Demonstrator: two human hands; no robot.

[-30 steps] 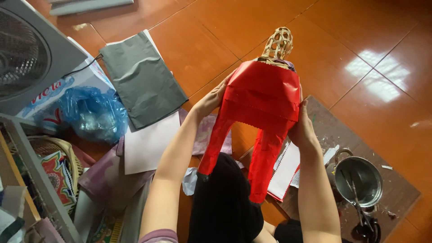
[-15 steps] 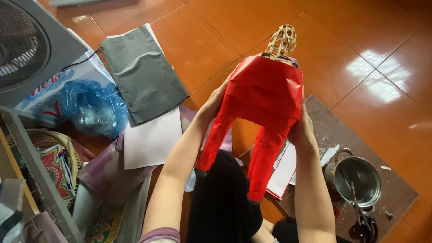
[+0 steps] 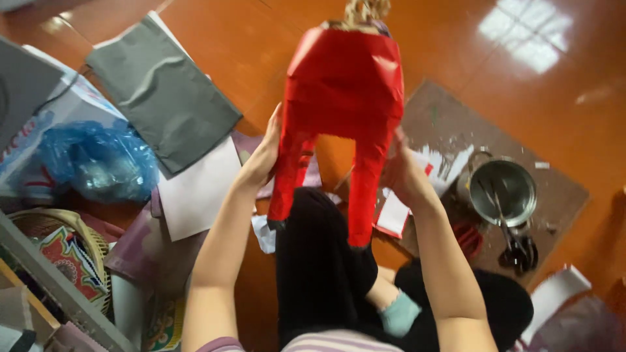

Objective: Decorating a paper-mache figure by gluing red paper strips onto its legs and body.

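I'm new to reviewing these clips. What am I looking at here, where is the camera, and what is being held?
There is no machine here: a seated person works with bare hands, and the camera sits on their head, looking down. The left hand and right hand press against the sides of a red paper-covered figure with two hanging legs, held up over the lap. A woven frame shows at its top. On the orange tiled floor lie a grey paper sheet, a white sheet, a blue plastic bag, a woven basket, and a metal pot on brown cardboard, with scissors beside it.
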